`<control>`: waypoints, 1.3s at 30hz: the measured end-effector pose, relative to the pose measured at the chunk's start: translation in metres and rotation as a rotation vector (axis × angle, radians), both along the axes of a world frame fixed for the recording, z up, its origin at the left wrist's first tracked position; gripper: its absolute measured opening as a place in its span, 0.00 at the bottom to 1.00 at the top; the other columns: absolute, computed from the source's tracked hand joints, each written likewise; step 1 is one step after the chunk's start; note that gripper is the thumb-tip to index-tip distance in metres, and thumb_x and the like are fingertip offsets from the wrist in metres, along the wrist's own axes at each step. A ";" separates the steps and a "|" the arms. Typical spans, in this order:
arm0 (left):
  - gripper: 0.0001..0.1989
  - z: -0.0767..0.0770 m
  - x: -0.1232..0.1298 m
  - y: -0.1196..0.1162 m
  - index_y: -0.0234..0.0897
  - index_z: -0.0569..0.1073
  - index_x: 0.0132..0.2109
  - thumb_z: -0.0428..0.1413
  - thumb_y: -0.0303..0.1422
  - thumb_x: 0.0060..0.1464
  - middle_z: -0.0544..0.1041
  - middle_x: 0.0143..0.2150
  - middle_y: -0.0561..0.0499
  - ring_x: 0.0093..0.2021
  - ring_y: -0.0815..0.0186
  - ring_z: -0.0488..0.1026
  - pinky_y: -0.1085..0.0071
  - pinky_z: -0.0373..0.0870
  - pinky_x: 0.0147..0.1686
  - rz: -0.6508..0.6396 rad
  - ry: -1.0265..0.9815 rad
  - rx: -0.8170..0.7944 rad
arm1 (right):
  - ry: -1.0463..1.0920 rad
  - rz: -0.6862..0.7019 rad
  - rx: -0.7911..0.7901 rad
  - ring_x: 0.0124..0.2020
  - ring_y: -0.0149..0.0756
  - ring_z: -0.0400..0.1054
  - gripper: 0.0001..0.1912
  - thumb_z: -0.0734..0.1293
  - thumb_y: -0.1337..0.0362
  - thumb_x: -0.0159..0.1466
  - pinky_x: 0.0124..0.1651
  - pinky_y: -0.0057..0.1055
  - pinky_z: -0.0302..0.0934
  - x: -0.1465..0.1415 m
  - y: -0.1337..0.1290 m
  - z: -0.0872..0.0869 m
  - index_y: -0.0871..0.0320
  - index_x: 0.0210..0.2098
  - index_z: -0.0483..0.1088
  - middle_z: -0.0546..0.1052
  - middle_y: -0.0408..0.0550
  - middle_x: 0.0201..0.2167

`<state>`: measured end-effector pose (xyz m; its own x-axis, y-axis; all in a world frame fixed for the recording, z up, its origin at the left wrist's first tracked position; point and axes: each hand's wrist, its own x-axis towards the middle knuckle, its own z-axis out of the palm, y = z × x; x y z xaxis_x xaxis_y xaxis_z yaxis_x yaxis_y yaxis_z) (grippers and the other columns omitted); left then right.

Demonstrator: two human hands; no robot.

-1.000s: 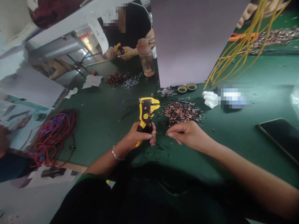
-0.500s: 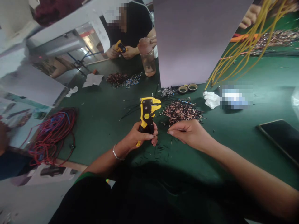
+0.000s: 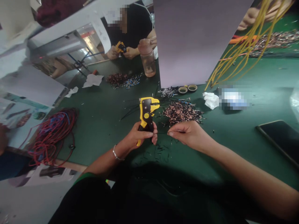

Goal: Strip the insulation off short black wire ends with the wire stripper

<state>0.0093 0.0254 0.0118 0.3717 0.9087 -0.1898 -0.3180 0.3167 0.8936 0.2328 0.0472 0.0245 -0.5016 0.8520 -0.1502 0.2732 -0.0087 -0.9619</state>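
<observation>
My left hand (image 3: 145,136) is wrapped round the handles of a yellow and black wire stripper (image 3: 146,112), which stands upright with its jaws pointing right. A thin black wire (image 3: 161,133) runs from the left hand's fingers across to my right hand (image 3: 187,132), whose thumb and index finger pinch its end. Just beyond the right hand lies a pile of short wires with coppery ends (image 3: 182,112). Small dark scraps (image 3: 161,149) are scattered on the green table (image 3: 102,124) below the hands.
Two tape rolls (image 3: 182,90) and a white tissue (image 3: 211,100) lie behind the pile. A phone (image 3: 280,137) is at right, coiled red wires (image 3: 54,133) at left. Across the table, a person holds another stripper (image 3: 121,47) beside a bottle (image 3: 148,59). Yellow wires (image 3: 247,56) hang at upper right.
The wire now shows stretched between my two hands. The stripper has shifted very slightly left. At upper right, another person's hands and the yellow wires have moved.
</observation>
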 end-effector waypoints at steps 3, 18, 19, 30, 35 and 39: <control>0.14 -0.002 0.000 -0.001 0.30 0.72 0.38 0.66 0.28 0.44 0.72 0.30 0.52 0.24 0.68 0.71 0.66 0.74 0.26 0.005 0.011 -0.001 | -0.001 0.015 -0.003 0.16 0.25 0.53 0.08 0.66 0.65 0.58 0.20 0.28 0.50 -0.001 -0.001 0.000 0.58 0.25 0.76 0.65 0.38 0.14; 0.14 -0.003 0.000 -0.007 0.33 0.69 0.40 0.62 0.30 0.46 0.72 0.31 0.52 0.27 0.70 0.69 0.72 0.70 0.30 0.090 0.574 0.263 | 0.015 0.071 0.330 0.21 0.29 0.64 0.14 0.62 0.67 0.63 0.25 0.26 0.57 -0.007 -0.027 -0.002 0.60 0.26 0.77 0.75 0.45 0.20; 0.13 -0.004 0.001 -0.007 0.33 0.69 0.40 0.61 0.30 0.46 0.72 0.31 0.52 0.27 0.70 0.69 0.72 0.69 0.30 0.102 0.603 0.279 | 0.015 0.068 0.373 0.20 0.29 0.64 0.14 0.62 0.67 0.63 0.25 0.26 0.57 -0.008 -0.029 -0.003 0.60 0.25 0.76 0.75 0.45 0.20; 0.07 -0.009 0.010 -0.011 0.35 0.69 0.39 0.55 0.29 0.50 0.72 0.30 0.52 0.28 0.69 0.70 0.72 0.68 0.31 0.234 0.874 0.635 | 0.012 0.042 0.597 0.21 0.31 0.68 0.15 0.61 0.71 0.65 0.27 0.27 0.60 -0.016 -0.042 -0.016 0.58 0.25 0.75 0.76 0.46 0.20; 0.06 -0.012 0.008 -0.010 0.36 0.68 0.39 0.54 0.29 0.52 0.73 0.31 0.51 0.29 0.67 0.71 0.71 0.69 0.32 0.259 0.985 0.736 | 0.010 0.019 0.675 0.21 0.32 0.69 0.15 0.61 0.72 0.65 0.27 0.28 0.61 -0.018 -0.048 -0.018 0.58 0.25 0.75 0.76 0.47 0.20; 0.08 -0.016 0.006 -0.009 0.36 0.68 0.41 0.54 0.29 0.52 0.73 0.31 0.51 0.29 0.67 0.71 0.70 0.69 0.32 0.261 1.006 0.758 | 0.019 0.017 0.731 0.21 0.33 0.69 0.15 0.61 0.72 0.64 0.27 0.28 0.62 -0.019 -0.048 -0.020 0.58 0.25 0.74 0.76 0.48 0.20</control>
<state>0.0157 0.0166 -0.0043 0.1624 0.9362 0.3118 0.6226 -0.3424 0.7037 0.2137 -0.0011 0.0049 -0.5128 0.7231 0.4628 0.2505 0.6417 -0.7249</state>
